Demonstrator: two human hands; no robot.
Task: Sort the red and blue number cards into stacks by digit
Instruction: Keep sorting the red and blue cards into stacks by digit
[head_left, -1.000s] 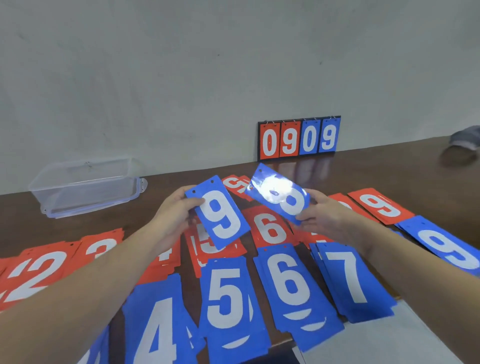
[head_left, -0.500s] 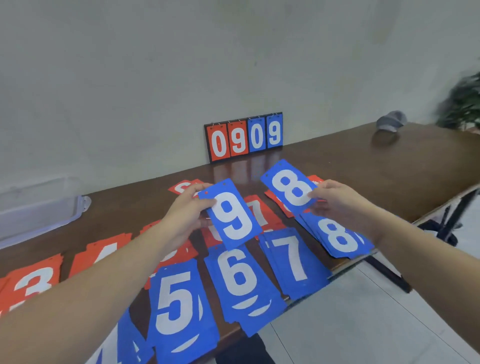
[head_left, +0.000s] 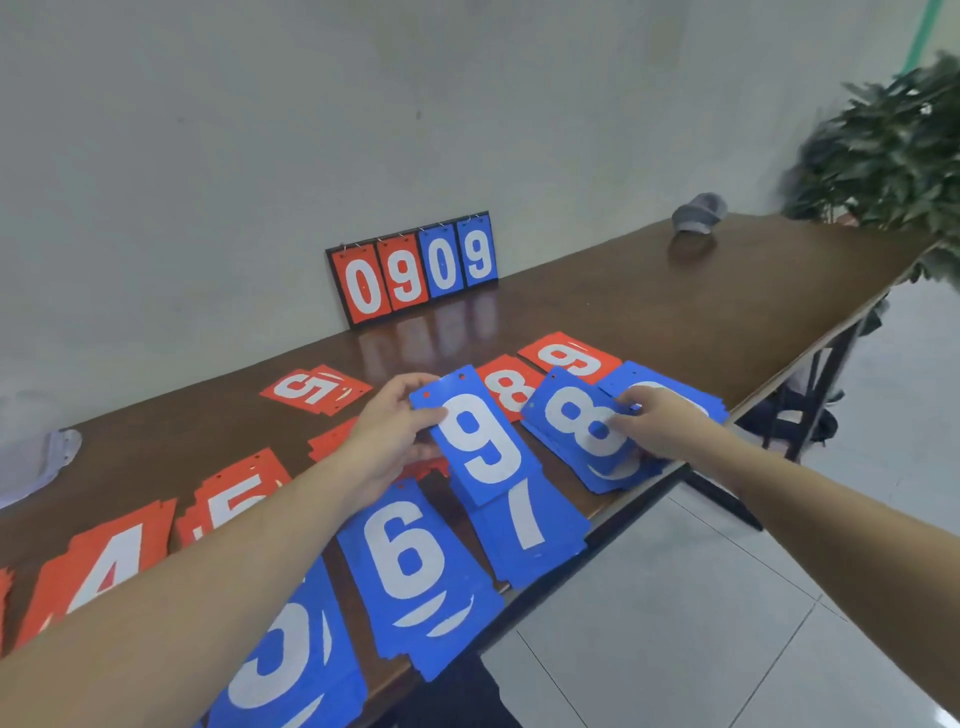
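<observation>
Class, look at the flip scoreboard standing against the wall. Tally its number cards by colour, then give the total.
Red cards: 2 (a 0 and a 9)
Blue cards: 2 (a 0 and a 9)
Total: 4

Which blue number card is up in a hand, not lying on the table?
The blue 9 card. The left hand holds it above the blue 7 stack.
</observation>
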